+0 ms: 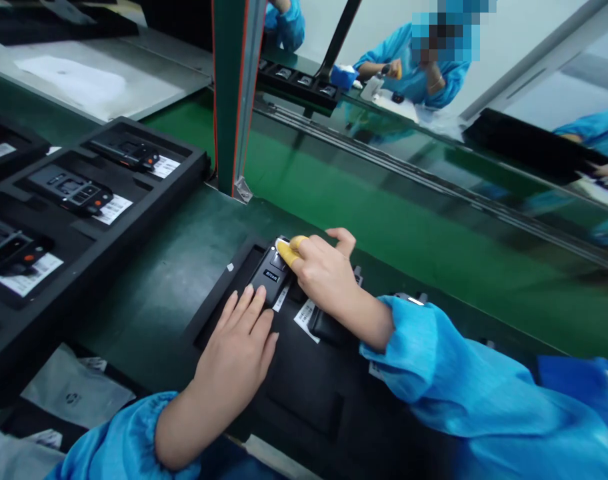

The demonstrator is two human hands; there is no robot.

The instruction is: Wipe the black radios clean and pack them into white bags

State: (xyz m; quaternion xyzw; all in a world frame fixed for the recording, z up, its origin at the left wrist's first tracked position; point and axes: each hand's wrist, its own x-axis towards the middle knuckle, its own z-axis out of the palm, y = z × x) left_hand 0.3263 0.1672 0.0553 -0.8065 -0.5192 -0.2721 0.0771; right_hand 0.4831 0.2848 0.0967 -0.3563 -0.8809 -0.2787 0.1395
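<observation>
A black handheld electronic device [271, 273] with a small dark label lies in a cut-out of a black foam tray [304, 393] on the green conveyor. My right hand [324, 273], with yellow finger cots on two fingertips, grips the device's top end. My left hand [237, 353] lies flat on the tray, its fingertips against the device's lower end. A second dark device [329, 327] sits partly hidden beneath my right wrist, next to a white barcode label [307, 319]. Blue sleeves cover both forearms.
A black foam tray [74, 193] at left holds several similar devices with white labels. A green-and-metal upright post [231, 93] stands behind. Past a glass pane [399, 153], a person in a blue gown [414, 73] works. White bags [74, 393] lie at lower left.
</observation>
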